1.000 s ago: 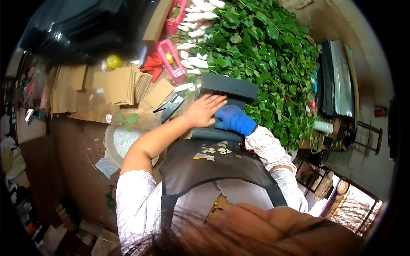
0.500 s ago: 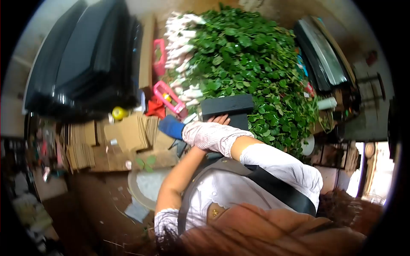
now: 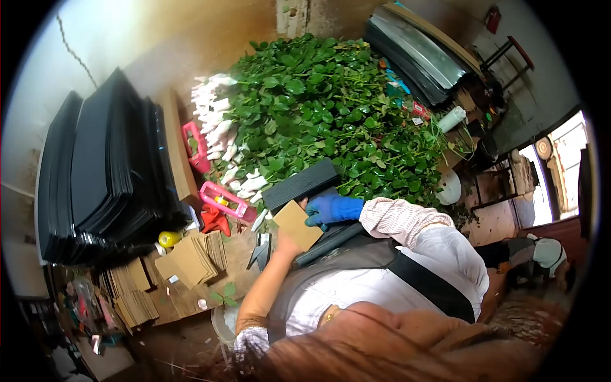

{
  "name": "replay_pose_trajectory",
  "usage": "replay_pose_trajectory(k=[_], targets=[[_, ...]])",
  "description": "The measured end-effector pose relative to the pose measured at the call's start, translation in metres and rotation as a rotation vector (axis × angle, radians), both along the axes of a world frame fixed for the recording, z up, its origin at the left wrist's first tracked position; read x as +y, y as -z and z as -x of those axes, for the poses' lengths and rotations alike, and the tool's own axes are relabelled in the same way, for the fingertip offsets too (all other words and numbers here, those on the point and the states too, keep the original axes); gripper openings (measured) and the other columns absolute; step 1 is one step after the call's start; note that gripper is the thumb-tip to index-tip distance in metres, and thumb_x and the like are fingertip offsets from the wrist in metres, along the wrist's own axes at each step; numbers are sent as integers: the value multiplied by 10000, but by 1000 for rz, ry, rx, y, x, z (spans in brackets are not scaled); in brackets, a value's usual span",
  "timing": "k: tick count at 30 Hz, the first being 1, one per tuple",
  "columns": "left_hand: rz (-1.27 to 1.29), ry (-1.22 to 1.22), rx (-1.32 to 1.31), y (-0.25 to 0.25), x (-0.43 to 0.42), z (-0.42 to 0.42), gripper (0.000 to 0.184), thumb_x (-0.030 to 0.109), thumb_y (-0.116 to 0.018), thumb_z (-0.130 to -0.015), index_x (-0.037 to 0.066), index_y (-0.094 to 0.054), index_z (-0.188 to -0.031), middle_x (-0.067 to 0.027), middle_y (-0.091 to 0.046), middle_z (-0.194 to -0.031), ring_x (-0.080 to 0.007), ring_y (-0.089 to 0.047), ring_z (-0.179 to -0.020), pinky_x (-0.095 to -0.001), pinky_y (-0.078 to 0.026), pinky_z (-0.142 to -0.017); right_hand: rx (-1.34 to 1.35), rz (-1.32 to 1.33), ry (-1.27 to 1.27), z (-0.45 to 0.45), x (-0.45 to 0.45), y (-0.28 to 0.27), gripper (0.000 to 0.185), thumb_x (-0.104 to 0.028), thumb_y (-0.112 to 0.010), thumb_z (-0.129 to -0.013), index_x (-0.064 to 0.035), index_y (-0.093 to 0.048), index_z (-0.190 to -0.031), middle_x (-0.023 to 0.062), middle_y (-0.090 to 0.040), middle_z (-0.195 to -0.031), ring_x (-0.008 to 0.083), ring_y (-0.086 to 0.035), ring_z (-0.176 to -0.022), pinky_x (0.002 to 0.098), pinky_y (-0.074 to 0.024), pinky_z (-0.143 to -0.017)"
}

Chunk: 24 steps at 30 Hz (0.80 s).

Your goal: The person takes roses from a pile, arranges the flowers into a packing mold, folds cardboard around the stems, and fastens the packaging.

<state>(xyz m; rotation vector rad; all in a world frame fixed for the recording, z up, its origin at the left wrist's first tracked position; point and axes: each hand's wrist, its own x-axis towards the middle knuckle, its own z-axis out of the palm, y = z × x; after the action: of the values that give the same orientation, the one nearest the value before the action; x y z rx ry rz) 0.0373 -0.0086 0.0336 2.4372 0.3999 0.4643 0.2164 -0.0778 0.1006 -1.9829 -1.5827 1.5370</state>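
My right hand (image 3: 331, 210), in a blue knitted glove, has its fingers closed at the right edge of a square of brown cardboard (image 3: 298, 228). My bare left hand (image 3: 289, 246) is mostly hidden under the cardboard, with only its wrist side and a bit of fingertip showing. Just beyond the hands lies a ribbed black block (image 3: 302, 184), tilted on the table. A dark flat sheet (image 3: 328, 244) lies between the hands and my body. A black-handled tool (image 3: 259, 251), perhaps a cutter, rests left of my left wrist.
A large heap of leafy green stems (image 3: 318, 108) with white-wrapped ends (image 3: 213, 114) fills the table's back. Pink frames (image 3: 226, 200), a red cloth (image 3: 215, 219), yellow tape (image 3: 168, 239) and cardboard stacks (image 3: 191, 260) are left. Tall black sheets (image 3: 105, 159) stand farther left.
My gloved right hand has come back from the left, uncrossing my arms, and now has a cardboard piece over my left hand. The black block now appears more tilted. The view has turned.
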Motion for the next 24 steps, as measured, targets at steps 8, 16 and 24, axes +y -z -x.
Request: replay_pose_trajectory(k=[8,16,24], targets=[[-226,-160,-109,-7,6,64,379,103,-681,-770,26,-645,-1139,-151,-649,-1206,-354,-589,-1167,-449,-469,-1002,-20,-58,102,12,-16,52,419,-450,-644,-898,-36,-689,-943,150,-719,-866,279,-710,-758,402,-551,-728],[-52,28,4,-24,-4,35,171,48,-686,-800,34,-706,-969,-99,-688,-1037,-299,-664,-954,-377,-553,-811,-369,-142,-166,4,-13,50,463,-532,-618,-892,-82,-698,-967,108,-732,-866,251,-719,-760,383,-552,-759],[-30,29,112,-42,-6,32,293,142,-756,-785,73,-702,-1065,-105,-629,-1147,-301,-616,-1031,-383,-539,-850,-606,-1084,444,-168,96,-56,388,-206,-636,-889,-148,-607,-1271,120,-653,-1227,282,-657,-1080,393,-548,-877]])
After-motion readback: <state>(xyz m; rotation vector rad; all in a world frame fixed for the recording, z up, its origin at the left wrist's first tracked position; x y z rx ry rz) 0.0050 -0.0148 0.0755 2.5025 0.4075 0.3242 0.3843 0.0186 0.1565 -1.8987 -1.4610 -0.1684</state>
